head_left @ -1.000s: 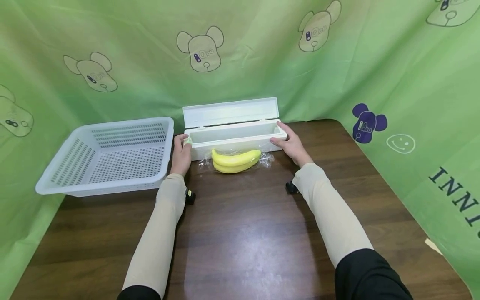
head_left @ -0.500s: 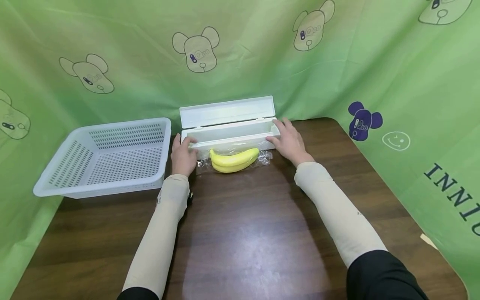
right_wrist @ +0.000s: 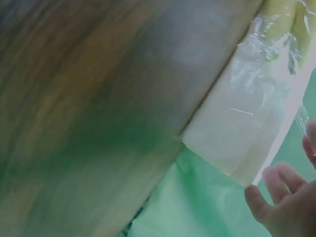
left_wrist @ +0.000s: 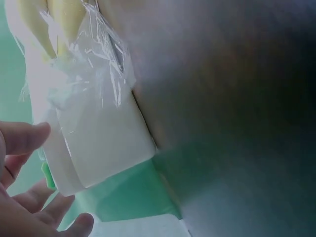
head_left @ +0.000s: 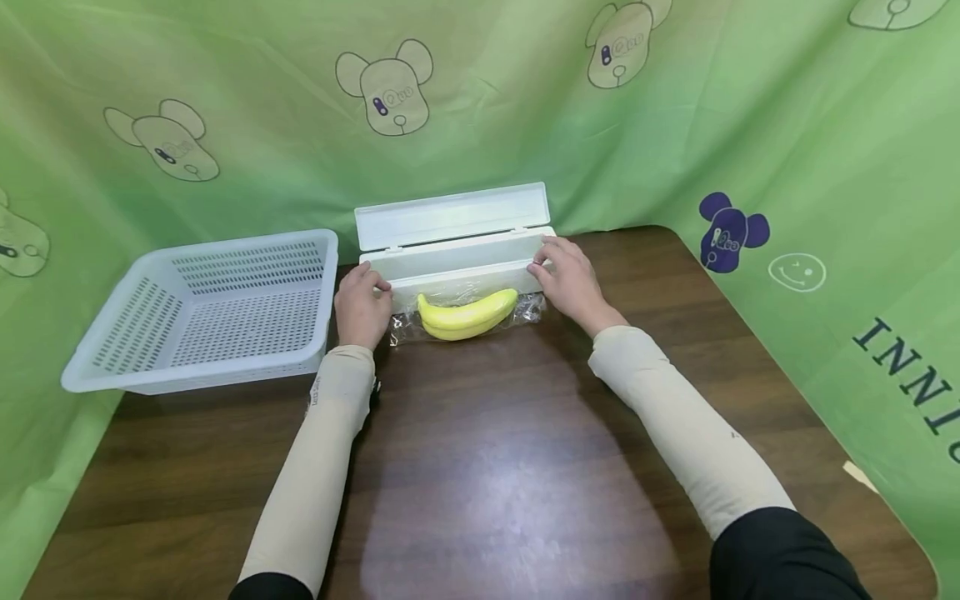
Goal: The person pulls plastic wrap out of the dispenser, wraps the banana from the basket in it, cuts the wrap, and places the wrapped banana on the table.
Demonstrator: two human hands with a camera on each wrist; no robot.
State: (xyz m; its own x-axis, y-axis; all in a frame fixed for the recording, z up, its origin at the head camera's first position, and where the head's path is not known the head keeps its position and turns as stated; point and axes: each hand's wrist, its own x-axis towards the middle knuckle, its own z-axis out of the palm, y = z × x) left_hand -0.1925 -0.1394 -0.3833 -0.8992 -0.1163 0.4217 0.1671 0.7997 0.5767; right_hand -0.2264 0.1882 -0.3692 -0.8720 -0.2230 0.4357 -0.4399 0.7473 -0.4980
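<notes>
A white plastic-wrap dispenser (head_left: 517, 275) stands at the back of the table, its hinged lid (head_left: 453, 218) raised. Against its front lies a pair of yellow bananas (head_left: 468, 320) in clear plastic wrap (head_left: 531, 308). At the dispenser's left end, my left hand (head_left: 362, 308) has thumb and forefinger together by the front edge, pinching what looks like the wrap's edge. My right hand (head_left: 572, 282) pinches at the opposite front corner, where clear strands of wrap (right_wrist: 300, 117) reach the fingertips. A green tab (left_wrist: 48, 175) shows near the left fingers.
A pale perforated plastic basket (head_left: 198, 379) stands on the left, close to my left hand. The dark wooden table (head_left: 480, 467) extends in front of the dispenser. Green printed cloth (head_left: 480, 100) hangs behind and at both sides.
Both hands have shifted from gripping the dispenser's ends to its front edge, with thumbs and fingers now closed together. The bananas stay in place; the head view has shifted slightly.
</notes>
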